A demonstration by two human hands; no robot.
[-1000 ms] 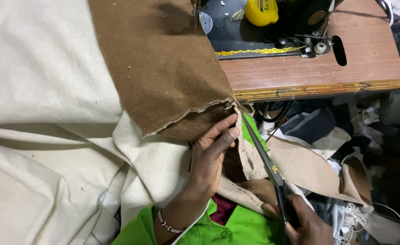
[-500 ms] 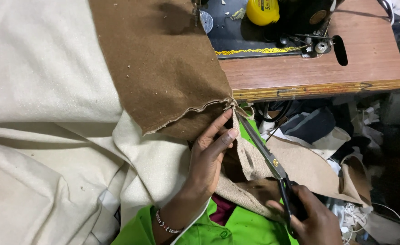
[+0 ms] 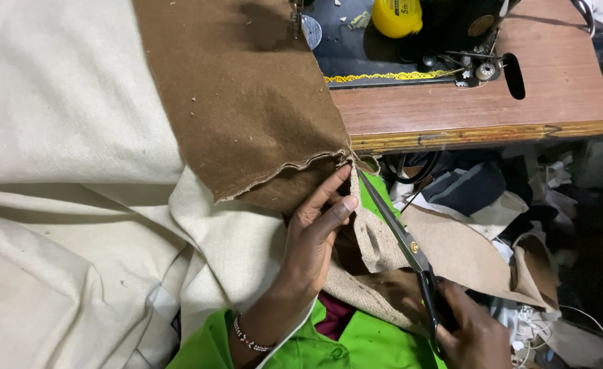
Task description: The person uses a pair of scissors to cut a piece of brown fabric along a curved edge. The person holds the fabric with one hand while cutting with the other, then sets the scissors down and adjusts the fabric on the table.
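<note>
Scissors (image 3: 403,236) lie centre-right of the frame, gripped at the handles by the right hand (image 3: 469,331) at the lower right edge; the fingers are closed through and around the dark handles, though the exact loop grip is partly hidden. Long axis runs diagonally, handles at lower right, tips pointing up and left toward the corner of the brown cloth (image 3: 247,109) just below the table (image 3: 479,116) edge. Blades appear nearly closed, resting along the cloth strip (image 3: 373,239) that hangs down from that corner. Left hand (image 3: 312,239) sits at centre, fingers extended and lightly curled, index finger and thumb pinching the brown cloth edge beside the blade tips; the palm rests on the cloth below. Brown cloth covers the upper centre, draped over the table edge and onto cream cloth (image 3: 69,171) at left. Judged by its weave and raw edge, the brown cloth is thick, coarse and limp: light to lift, non-slippery, prone to fraying, and best held close to the cut line to keep it taut. Scissors look heavy, rigid metal; hold by the handles only. Sewing machine (image 3: 411,41) base occupies the upper centre-right of the table.
</note>
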